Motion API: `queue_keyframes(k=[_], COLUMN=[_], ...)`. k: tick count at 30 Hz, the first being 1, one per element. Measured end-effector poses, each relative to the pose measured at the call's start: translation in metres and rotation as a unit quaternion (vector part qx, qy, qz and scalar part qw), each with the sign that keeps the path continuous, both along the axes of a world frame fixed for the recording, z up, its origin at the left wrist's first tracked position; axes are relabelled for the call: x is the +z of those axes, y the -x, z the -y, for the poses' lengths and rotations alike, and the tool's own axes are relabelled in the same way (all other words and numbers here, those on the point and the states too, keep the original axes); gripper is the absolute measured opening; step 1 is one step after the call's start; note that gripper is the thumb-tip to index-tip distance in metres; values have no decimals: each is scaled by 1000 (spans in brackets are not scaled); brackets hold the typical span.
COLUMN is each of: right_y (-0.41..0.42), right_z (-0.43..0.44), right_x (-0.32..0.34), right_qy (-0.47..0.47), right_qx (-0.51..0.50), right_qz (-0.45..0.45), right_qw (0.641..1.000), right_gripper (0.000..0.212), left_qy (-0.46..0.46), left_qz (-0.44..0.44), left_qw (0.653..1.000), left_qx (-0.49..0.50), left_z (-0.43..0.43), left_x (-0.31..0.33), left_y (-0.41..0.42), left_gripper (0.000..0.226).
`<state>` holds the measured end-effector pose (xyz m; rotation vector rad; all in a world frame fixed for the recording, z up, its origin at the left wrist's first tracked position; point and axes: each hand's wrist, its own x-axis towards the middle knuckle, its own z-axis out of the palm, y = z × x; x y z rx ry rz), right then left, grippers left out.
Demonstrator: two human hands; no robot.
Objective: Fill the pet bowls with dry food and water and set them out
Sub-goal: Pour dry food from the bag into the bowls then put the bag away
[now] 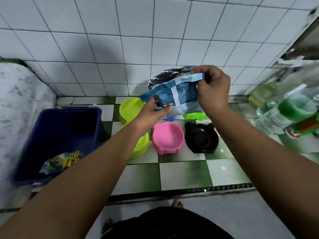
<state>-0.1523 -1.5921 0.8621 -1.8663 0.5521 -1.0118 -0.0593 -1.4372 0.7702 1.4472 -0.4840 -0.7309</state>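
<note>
Head view: both hands hold the blue food bag (179, 95) in the air, above the far row of bowls. The left hand (155, 111) pinches the bag's lower left corner, thumb on top. The right hand (214, 90) grips the top right edge, fingers curled round it. The bag mouth is open with silver lining showing. Its contents are not visible.

The bowls sit on the green-and-white checked floor (183, 175), none touching the bag. The pink bowl (168, 138) is in the centre with its inside bare. The black bowl (201, 138) is just right of it, its inside too dark to tell. The far yellow-green bowl (131, 109) is left of the bag. The near yellow-green bowl (142, 145) is just left of the pink one, partly hidden by the left forearm. The green bowl (194, 116) is far right in the group, mostly behind the bag.

The blue bin (58, 135) stands at the left with a printed packet (60, 161) in its near end. Blurred bottles (284, 114) are at the right edge. The white tiled wall (103, 49) is on the far side.
</note>
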Motion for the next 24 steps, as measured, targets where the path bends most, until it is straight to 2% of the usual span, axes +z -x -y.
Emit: queue_keyframes(k=[6,9,11,13,19,24], right_y=[16,16,14,12,-14,-37], right_z=[64,82,90,97,114,123], right_x=[-7,-14,-20,-23,-21,-25], right_qy=[44,55,63,78,107,120], right_qx=[21,32,36,45,75,82], right_qz=[-72,-105,-123,-137,-181,-204], right_qw=[996,992,990,986,975,968], right_gripper=[40,43,43,42,42,45], left_qy=[31,41,42,48,61,48], left_qz=[-120,-174,-194,-215,-249,-256], left_qw=[992,983,978,972,963,962], left_qx=[35,44,61,78,85,80], left_z=[82,105,115,124,143,152], left_x=[-32,-37,-43,-49,-58,-64], left_y=[42,53,56,58,56,48], left_gripper=[47,34,24,24,47,54])
